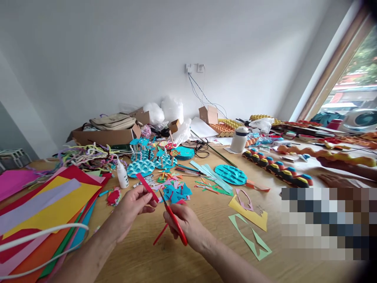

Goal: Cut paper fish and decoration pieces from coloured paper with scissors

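My left hand (pixel 140 201) pinches a narrow strip of red paper (pixel 143 184) between thumb and fingers, its upper end slanting up and left. In my right hand (pixel 185 221) is a pair of scissors with red handles (pixel 178 227). The blades point up and left, close beside the strip's lower end; whether they touch it I cannot tell. A thin red piece (pixel 160 234) shows below my right hand. Just beyond my hands lie blue paper cut-outs (pixel 176 192) and small coloured scraps (pixel 207 186). A white glue bottle (pixel 122 175) stands upright to the left.
Stacked coloured paper sheets (pixel 50 204) cover the table's left side, with a white cable loop (pixel 59 226) over them. Cut paper remnants (pixel 250 236) lie at right. Farther back are blue discs (pixel 230 174), painted egg-carton strips (pixel 273 167), a white jar (pixel 239 140) and another person's hand (pixel 332 179).
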`<state>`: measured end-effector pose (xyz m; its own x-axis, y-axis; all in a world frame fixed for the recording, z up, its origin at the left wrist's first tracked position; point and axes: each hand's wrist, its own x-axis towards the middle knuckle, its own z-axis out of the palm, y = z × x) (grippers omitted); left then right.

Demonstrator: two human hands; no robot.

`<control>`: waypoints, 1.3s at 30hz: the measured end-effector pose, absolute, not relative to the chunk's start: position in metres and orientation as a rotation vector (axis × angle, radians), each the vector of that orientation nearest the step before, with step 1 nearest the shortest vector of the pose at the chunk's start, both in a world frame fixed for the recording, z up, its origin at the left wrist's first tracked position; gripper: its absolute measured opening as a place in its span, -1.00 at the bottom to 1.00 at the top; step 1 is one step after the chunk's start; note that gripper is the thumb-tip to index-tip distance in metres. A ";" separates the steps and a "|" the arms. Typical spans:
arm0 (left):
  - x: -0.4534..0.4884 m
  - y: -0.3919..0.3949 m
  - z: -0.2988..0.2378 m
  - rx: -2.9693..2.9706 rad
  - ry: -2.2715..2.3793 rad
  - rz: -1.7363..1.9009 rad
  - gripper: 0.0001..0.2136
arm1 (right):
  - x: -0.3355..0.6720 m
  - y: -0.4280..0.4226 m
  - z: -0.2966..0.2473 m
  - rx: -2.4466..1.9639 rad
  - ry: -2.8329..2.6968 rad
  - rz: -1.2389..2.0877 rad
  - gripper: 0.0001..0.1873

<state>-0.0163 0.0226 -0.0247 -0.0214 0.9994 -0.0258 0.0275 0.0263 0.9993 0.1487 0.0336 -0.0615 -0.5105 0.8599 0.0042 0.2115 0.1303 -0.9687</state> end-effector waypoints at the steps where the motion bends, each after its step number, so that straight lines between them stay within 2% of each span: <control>1: -0.018 0.023 -0.022 1.184 1.253 1.204 -0.89 | 0.149 0.033 -0.061 -1.041 -1.870 1.382 -0.72; 11: -0.021 0.026 -0.024 1.100 1.195 1.208 -0.87 | 0.148 0.031 -0.057 -1.106 -2.037 1.309 -0.68; 39: -0.016 0.022 -0.024 1.043 1.162 1.159 -0.87 | 0.147 0.033 -0.066 -1.068 -2.032 1.242 -0.65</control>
<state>-0.0155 0.0219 -0.0236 0.0278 0.9924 -0.1198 -0.1172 0.1222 0.9856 0.1468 0.0335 -0.0655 -0.5502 0.8344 0.0318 0.3520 0.2663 -0.8973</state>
